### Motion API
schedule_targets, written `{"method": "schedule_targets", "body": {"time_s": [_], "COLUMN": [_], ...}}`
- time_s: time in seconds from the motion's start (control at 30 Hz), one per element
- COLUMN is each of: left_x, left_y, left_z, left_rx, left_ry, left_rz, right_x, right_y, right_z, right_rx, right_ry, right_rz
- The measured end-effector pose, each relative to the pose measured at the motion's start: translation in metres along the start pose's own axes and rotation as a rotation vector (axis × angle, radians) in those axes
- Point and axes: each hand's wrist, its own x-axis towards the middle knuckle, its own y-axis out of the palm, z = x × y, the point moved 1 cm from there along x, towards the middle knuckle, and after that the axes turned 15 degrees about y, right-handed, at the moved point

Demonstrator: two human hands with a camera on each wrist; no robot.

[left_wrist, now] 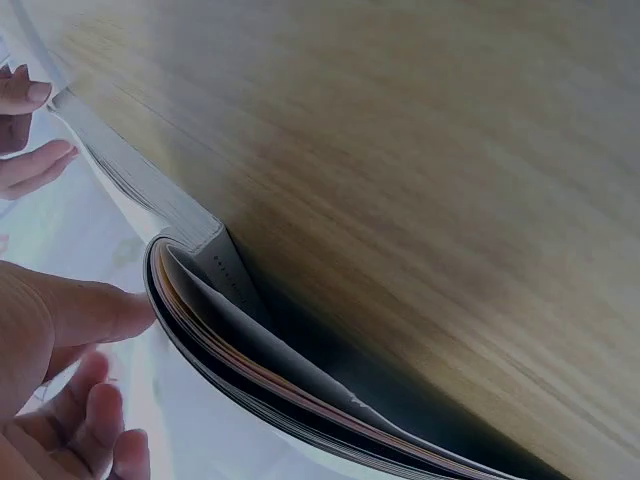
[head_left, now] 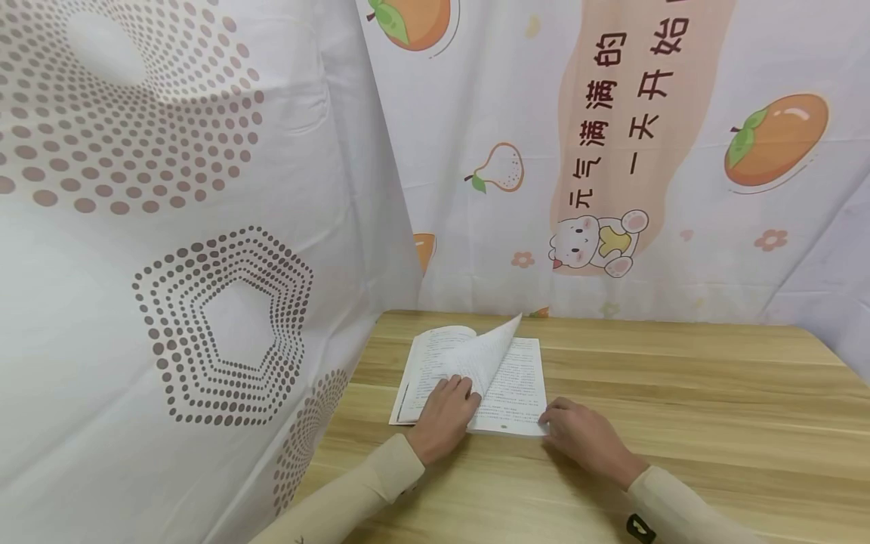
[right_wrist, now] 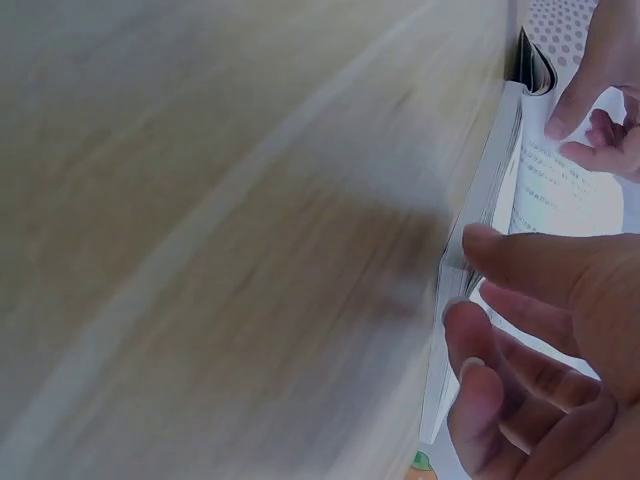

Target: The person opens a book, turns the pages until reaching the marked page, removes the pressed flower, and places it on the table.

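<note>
An open book (head_left: 518, 385) with printed pages lies on the wooden table, one leaf (head_left: 479, 355) lifted and slanting across the middle. My left hand (head_left: 445, 412) rests on the lower part of that leaf. Its thumb (left_wrist: 115, 315) touches the bottom edge of the bent left-hand pages (left_wrist: 230, 340) in the left wrist view, with the other fingers loosely bent. At the lower right corner, my right hand (head_left: 587, 438) holds the book. In the right wrist view its thumb (right_wrist: 520, 260) meets the book's edge and its bent fingers (right_wrist: 475, 400) lie along the side.
The wooden table (head_left: 680, 393) extends to the right of the book. A white cloth (head_left: 367, 227) with brown dot patterns hangs close on the left, and a curtain (head_left: 476, 249) with fruit prints hangs behind the table.
</note>
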Motion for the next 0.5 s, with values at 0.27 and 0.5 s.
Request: {"method": "schedule_targets", "body": {"time_s": [0.27,0.5], "left_x": [0.0025,0.0005], "left_y": [0.0004,0.0028], "left_z": [-0.0013,-0.0035], "left_rx": [-0.001,-0.019], "left_ry": [0.068,0.062], "left_rz": [0.063,0.085], "right_x": [-0.0001,0.0006], "right_y": [-0.0015,-0.0016], "right_z": [-0.0019,-0.0007], "right_rx": [0.005,0.007], "right_ry": [-0.018,-0.051], "right_rz": [0.007,-0.039]}}
